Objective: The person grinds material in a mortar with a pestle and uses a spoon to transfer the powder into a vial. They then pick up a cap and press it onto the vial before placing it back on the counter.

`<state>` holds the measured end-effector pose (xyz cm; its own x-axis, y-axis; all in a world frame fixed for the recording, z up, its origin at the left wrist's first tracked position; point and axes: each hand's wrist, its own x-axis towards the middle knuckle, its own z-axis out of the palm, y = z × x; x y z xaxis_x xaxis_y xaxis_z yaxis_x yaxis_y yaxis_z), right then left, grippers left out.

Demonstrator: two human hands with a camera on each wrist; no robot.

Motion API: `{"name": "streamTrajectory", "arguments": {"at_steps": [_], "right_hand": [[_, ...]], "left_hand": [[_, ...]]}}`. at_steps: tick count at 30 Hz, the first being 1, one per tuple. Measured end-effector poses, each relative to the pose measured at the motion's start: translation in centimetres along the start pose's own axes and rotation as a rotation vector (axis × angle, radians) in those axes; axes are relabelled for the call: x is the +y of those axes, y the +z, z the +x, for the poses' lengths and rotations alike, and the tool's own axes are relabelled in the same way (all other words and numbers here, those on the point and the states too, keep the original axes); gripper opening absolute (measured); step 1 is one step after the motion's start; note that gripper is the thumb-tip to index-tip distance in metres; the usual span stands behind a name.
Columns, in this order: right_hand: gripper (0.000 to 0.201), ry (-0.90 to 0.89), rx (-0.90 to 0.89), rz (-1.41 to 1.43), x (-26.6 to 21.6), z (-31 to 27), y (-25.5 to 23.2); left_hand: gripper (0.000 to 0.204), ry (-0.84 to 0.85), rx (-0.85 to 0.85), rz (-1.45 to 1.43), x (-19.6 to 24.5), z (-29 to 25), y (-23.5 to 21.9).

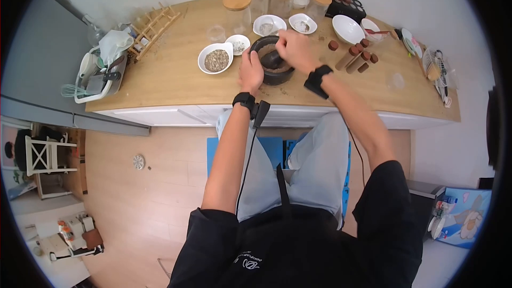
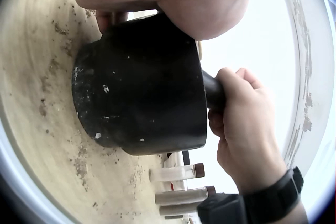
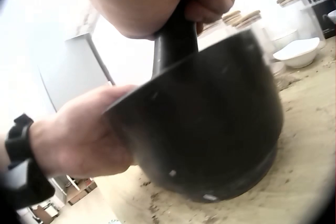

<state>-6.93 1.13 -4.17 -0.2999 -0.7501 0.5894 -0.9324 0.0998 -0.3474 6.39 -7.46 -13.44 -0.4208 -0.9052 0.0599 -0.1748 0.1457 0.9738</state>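
A black stone mortar [image 1: 277,78] stands near the counter's front edge, brownish ground powder [image 1: 265,50] inside it. My left hand [image 1: 252,71] holds the mortar's left side, fingers wrapped round its wall. From the right, my right hand [image 1: 296,50] grips the upper end of a black pestle [image 3: 176,43], its lower end down in the bowl of the mortar. The left wrist view shows the mortar's outer wall [image 2: 147,87] with white specks, and the right hand [image 2: 247,124] closed round the pestle. The pestle's tip is partly hidden by powder.
Left of the mortar sit a white bowl [image 1: 202,65] of coarse brownish bits and a small white dish [image 1: 246,39]. Wood-lidded glass jars [image 1: 237,13] and white bowls stand behind. Brown-capped tubes [image 1: 353,61] lie at right. Crumbs dot the wooden counter [image 1: 165,74].
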Motion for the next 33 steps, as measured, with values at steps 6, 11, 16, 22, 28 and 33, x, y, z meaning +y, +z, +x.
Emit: {"name": "streamTrajectory", "arguments": {"at_steps": [6, 11, 16, 22, 28, 33], "right_hand": [[0.007, 0.071, 0.021, 0.096, 0.6, -0.9, 0.7], [0.007, 0.067, -0.029, 0.026, 1.9, 0.2, -0.1], [0.009, -0.008, 0.015, 0.033, -0.2, -0.9, 0.0], [0.011, 0.079, 0.132, -0.028, -0.3, -0.7, 0.3], [0.011, 0.1, 0.031, -0.026, 1.2, 0.3, 0.2], [0.01, 0.041, 0.007, 0.039, 0.1, -0.7, 1.4]], "left_hand": [[0.044, -0.012, 0.007, -0.007, -0.6, 0.2, 0.3], [0.044, -0.019, -0.017, -0.049, -0.2, -0.2, 0.1], [0.044, -0.033, -0.036, -0.129, -0.2, -0.3, -0.1], [0.045, -0.039, -0.066, -0.133, 0.4, -0.1, -0.3], [0.046, -0.057, -0.069, -0.172, 0.5, -0.6, -0.3], [0.046, -0.111, -0.078, -0.24, 1.4, -1.4, -0.5]]}}
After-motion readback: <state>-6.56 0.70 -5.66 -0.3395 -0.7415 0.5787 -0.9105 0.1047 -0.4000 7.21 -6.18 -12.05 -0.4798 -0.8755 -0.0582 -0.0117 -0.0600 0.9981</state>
